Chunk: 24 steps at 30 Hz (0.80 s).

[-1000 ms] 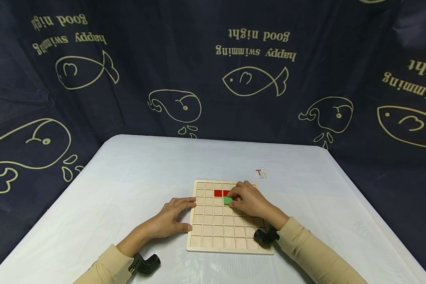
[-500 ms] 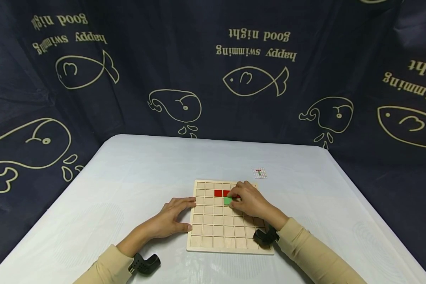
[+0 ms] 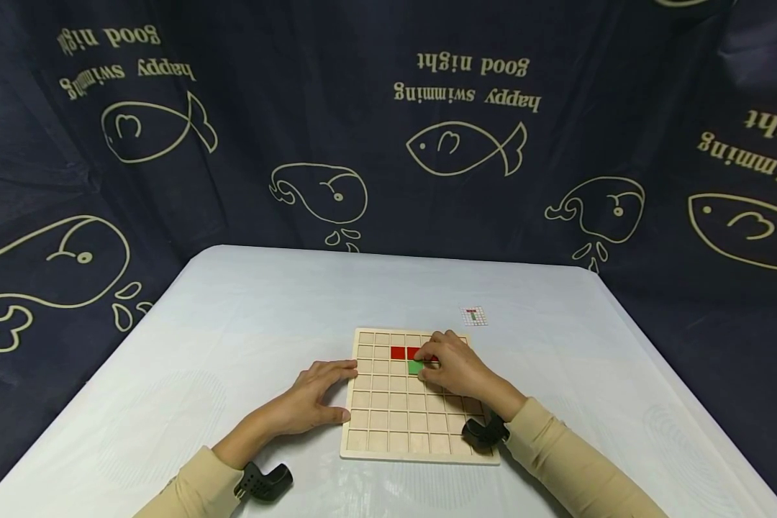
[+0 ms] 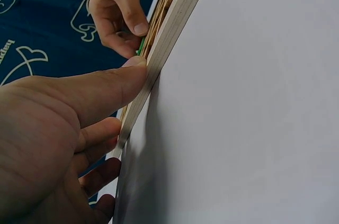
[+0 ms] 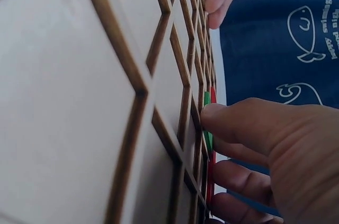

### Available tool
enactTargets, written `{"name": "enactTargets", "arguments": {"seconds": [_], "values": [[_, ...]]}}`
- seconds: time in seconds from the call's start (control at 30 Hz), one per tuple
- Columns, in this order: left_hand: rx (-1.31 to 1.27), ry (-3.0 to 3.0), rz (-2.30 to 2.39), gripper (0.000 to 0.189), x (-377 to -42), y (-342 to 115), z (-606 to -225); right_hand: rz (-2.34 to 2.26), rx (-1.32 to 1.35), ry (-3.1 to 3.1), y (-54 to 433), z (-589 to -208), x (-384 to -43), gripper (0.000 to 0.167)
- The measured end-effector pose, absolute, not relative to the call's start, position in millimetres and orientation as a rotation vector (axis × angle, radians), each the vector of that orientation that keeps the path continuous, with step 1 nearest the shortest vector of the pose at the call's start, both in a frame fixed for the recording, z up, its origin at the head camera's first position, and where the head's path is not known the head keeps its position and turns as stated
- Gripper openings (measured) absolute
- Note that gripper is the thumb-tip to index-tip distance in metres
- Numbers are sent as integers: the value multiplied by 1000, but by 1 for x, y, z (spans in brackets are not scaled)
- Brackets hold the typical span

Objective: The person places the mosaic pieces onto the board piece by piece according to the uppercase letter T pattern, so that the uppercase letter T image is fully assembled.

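Note:
A square wooden grid board lies on the table. Two red tiles sit side by side in its second row from the far edge, and more red shows beyond the fingers of my right hand. That hand pinches a green tile between thumb and fingers, at the cell just below the second red one. In the right wrist view the green tile lies against the grid beside the thumb. My left hand, fingers extended, touches the board's left edge with thumb and fingertips.
Beyond the board, to the right, lies a small printed card with a red and green T on a grid. White cloth covers the table. A dark blue curtain with fish and whale drawings hangs behind it.
The green tile has settled slightly lower and flatter into its cell under my right fingers. Both hands stay almost where they were.

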<state>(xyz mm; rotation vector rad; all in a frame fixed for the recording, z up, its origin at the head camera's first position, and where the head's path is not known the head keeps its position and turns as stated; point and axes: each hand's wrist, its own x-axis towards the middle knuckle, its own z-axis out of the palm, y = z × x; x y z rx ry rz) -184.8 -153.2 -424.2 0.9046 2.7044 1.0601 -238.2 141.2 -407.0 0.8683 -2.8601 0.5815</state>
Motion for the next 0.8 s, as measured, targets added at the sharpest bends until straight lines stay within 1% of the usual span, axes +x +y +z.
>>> {"name": "enactTargets", "arguments": {"seconds": [0.6,0.8], "values": [[919,2712,1048,63,-185,-153,-424,633,902,-2811,145,-406,-235,25],[919,2705,1048,63,-185,-154,-424,673,918,-2785,148,-402,-231,22]]}}
